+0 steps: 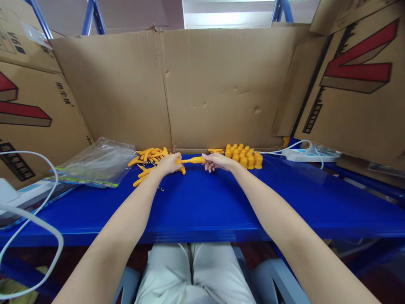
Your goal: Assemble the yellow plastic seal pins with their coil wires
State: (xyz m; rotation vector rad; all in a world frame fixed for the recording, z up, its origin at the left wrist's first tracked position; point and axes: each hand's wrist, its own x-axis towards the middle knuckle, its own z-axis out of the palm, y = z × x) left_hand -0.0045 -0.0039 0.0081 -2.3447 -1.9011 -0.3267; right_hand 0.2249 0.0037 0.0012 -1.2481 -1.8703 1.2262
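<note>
Cardboard panel, creased and dented, stands behind a blue tabletop, with printed boxes angled in on both sides. Near the far edge of that surface, an orange piece with a ridged stem runs crosswise between the hands. Closed fingers of the left hand grip its left end, while the right hand pinches the other end between thumb and finger, its remaining fingers loosely curled.

Beside and beyond the left hand lies a loose pile of orange handles, some with small dark metal curls among them; farther left are clear plastic bags with a colourful edge. Just right of the right hand, orange knobs stand upright in close rows. Well to the right of both hands sits a white power strip, cables looping over it.
</note>
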